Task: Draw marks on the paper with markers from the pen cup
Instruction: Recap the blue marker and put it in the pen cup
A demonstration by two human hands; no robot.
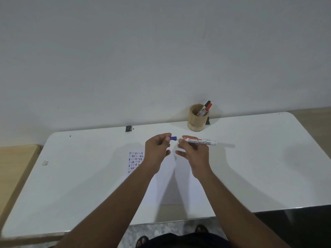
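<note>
gripping blue cap (173, 138), white marker (199, 141)

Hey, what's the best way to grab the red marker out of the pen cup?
Pinch the red marker by its cap end, coming from above and slightly right. It leans against the right rim of the cup, and only the top sticks out; a black-capped marker lies close beside it, so use a fingertip grip.

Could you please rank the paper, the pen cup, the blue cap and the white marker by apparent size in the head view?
1. paper
2. pen cup
3. white marker, though nearer the camera
4. blue cap
</note>
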